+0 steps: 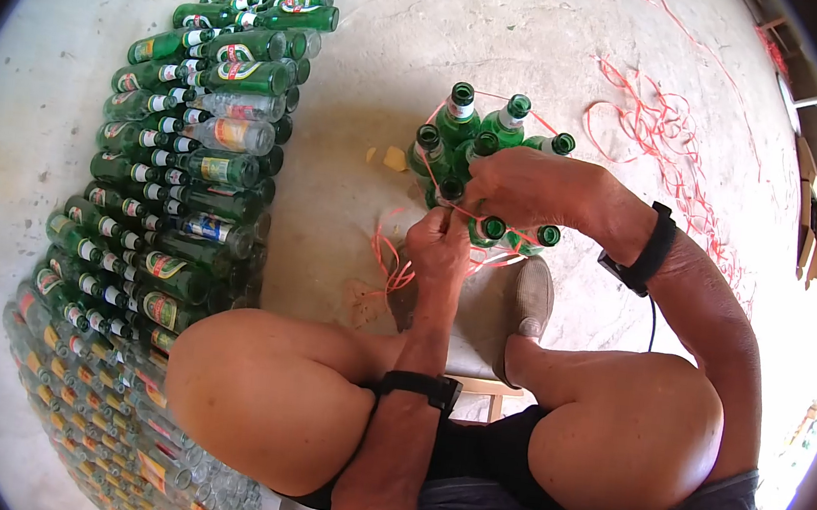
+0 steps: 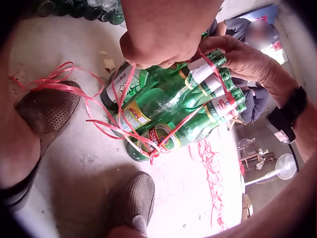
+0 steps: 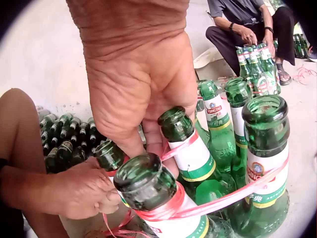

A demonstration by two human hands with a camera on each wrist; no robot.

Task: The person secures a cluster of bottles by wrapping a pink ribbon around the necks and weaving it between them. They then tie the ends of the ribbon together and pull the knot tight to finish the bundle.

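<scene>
Green bottles (image 1: pixel 458 122) stand upright in a cluster on the floor, pink string (image 3: pixel 223 201) running round their necks. At the near side of the cluster, my left hand (image 1: pixel 439 245) pinches the string beside a bottle neck; in the left wrist view more string (image 2: pixel 130 131) hangs in loops down the bottles' sides. My right hand (image 1: pixel 543 189) reaches over the cluster from the right, its fingers down among the necks and curled at the string by one bottle (image 3: pixel 190 153). The bottles partly hide its fingertips.
Rows of bottles (image 1: pixel 230 171) lie stacked along the left. Tangled pink string (image 1: pixel 652 121) is spread on the floor at the right. Another person (image 3: pixel 247 25) sits beyond, with more standing bottles (image 3: pixel 257 69). A shoe (image 1: pixel 532 296) is close to the cluster's near side.
</scene>
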